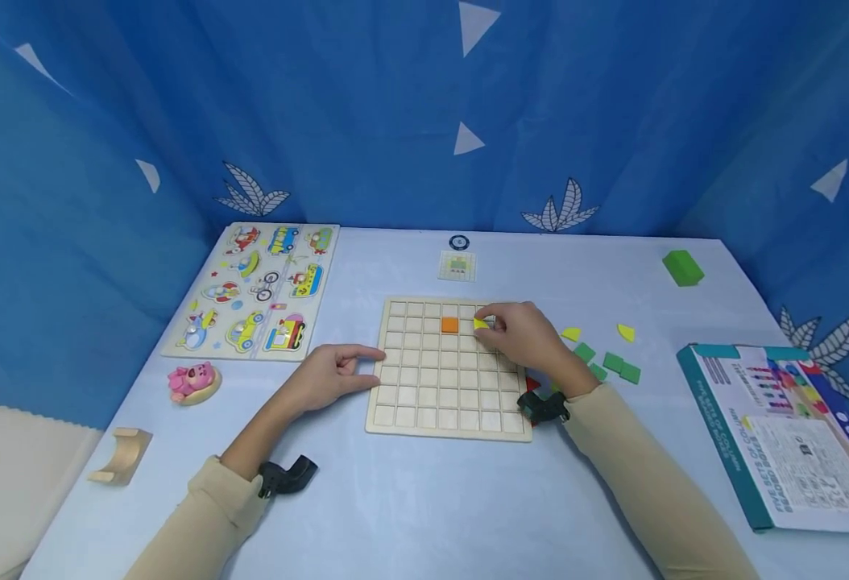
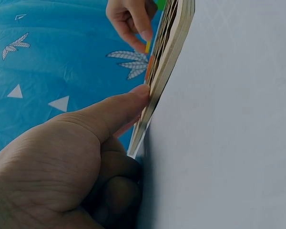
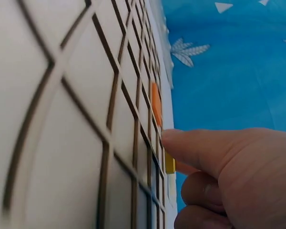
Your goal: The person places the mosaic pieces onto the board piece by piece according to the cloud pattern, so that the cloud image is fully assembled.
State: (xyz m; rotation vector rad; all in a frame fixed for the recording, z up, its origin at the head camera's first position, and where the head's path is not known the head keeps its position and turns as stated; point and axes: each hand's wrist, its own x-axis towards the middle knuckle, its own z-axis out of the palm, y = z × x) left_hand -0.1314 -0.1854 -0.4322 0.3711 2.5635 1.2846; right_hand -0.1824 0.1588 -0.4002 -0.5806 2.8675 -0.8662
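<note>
A wooden grid board (image 1: pixel 438 377) lies on the table with one orange square tile (image 1: pixel 449 325) in a cell near its far side. Over the board's far right part, my right hand (image 1: pixel 522 334) pinches a small yellow tile (image 1: pixel 480 324) between thumb and fingers. In the right wrist view that yellow tile (image 3: pixel 169 163) is close over the grid, partly hidden by the fingers. My left hand (image 1: pixel 328 375) steadies the left edge, thumb and index finger stretched out against the rim. The left wrist view shows the thumb (image 2: pixel 128 102) right on that rim.
Several green tiles (image 1: pixel 612 362) and yellow pieces (image 1: pixel 626 332) lie right of the board, with red ones partly under the right wrist. A pattern card (image 1: pixel 457 266) sits behind it. Around stand a vehicle puzzle (image 1: pixel 250 294), pink figure (image 1: pixel 194 382), wooden arch (image 1: pixel 122 457), green block (image 1: pixel 682 267) and box (image 1: pixel 787 435).
</note>
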